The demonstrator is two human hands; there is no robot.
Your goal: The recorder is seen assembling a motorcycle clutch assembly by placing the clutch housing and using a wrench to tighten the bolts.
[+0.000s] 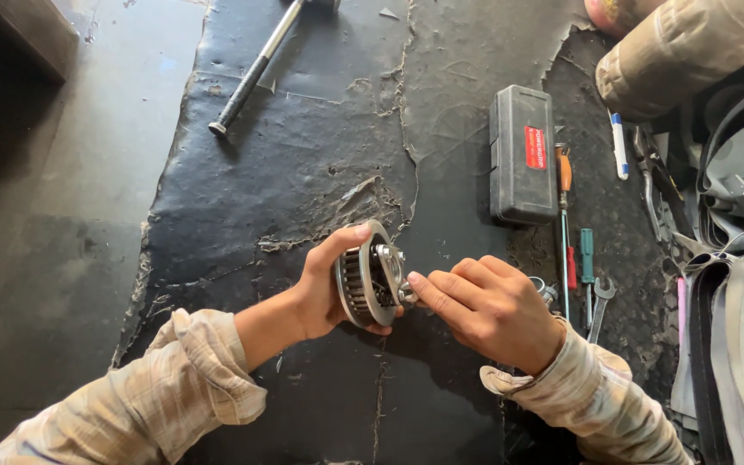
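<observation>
Plaid sleeves frame the bottom of the view, and between them we hold a round, toothed metal drum (365, 277), something like a clutch hub, up on edge just above the black, cracked mat (303, 172) that covers the bench. Our left hand (325, 288) has its grip clenched around the drum's rim, thumb over the top and fingers underneath, so the open face turns toward the right. Our right hand (488, 308) pinches at a small bolt or nut (405, 295) on that face; its grip is closed on that fastener with thumb and forefinger, and no tool is in it.

As we judge it, the work sits somewhere in the middle: at least one other stud or bolt head (387, 252) shows higher on the same face, so some fasteners are in place while this one is being turned by hand. We cannot tell whether it is going in or coming out, nor how many remain on the hidden side.

Tools lie unused to the right: a grey plastic case (523, 155), an orange-handled screwdriver (565, 172), a green-handled screwdriver (587, 256) and an open-ended spanner (600, 301). A long steel bar (256, 69) rests well apart at the top left. Final tightening with a tool, if needed, looks not yet done.
</observation>
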